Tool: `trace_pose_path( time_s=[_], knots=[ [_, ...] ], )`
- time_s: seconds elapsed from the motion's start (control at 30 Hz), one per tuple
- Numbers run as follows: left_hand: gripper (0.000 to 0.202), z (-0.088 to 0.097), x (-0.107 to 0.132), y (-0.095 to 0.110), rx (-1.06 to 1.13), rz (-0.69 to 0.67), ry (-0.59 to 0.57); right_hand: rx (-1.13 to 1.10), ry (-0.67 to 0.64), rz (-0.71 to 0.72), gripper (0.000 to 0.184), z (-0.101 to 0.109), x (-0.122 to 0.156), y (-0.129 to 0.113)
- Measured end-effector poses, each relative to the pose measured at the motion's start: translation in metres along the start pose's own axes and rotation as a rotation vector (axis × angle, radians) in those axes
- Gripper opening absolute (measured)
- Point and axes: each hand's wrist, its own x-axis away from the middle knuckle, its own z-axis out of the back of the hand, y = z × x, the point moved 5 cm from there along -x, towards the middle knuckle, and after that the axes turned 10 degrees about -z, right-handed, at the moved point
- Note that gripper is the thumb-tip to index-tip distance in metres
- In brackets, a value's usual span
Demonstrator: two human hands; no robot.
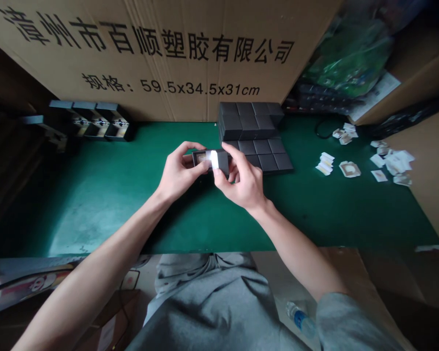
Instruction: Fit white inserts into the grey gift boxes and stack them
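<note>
Both of my hands hold a small black box [201,159] above the green mat [102,214]. A white strip [214,159] lies across the box, and a pale inset shows in its open left part. My left hand [179,170] grips the box's left end from below and behind. My right hand [241,178] pinches its right end, with fingertips on the white strip. Just behind the hands stand black boxes in a stacked block [249,122] and a flat layer of black boxes [263,156]. The box's underside is hidden by my fingers.
Several open black boxes [95,122] stand at the mat's far left. Small stacks and scraps of white card [325,164] lie to the right. A large printed cardboard carton [131,58] walls the back. A water bottle [302,319] lies beside my lap.
</note>
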Motion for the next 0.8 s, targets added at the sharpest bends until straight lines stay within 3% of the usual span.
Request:
trace_pose_path(
  time_s=[0.3,0.47,0.8],
  knots=[
    [0.042,0.000,0.000,-0.006,-0.016,-0.019,-0.004,0.005,0.030,0.086,0.040,0.005,-0.005,-0.006],
    [0.037,-0.002,0.001,0.002,-0.158,-0.073,-0.038,-0.018,0.067,0.142,0.036,0.007,-0.005,-0.009],
    [0.036,0.000,0.004,-0.002,-0.271,-0.114,-0.029,-0.035,0.038,0.137,0.036,0.006,-0.004,-0.008]
  ],
)
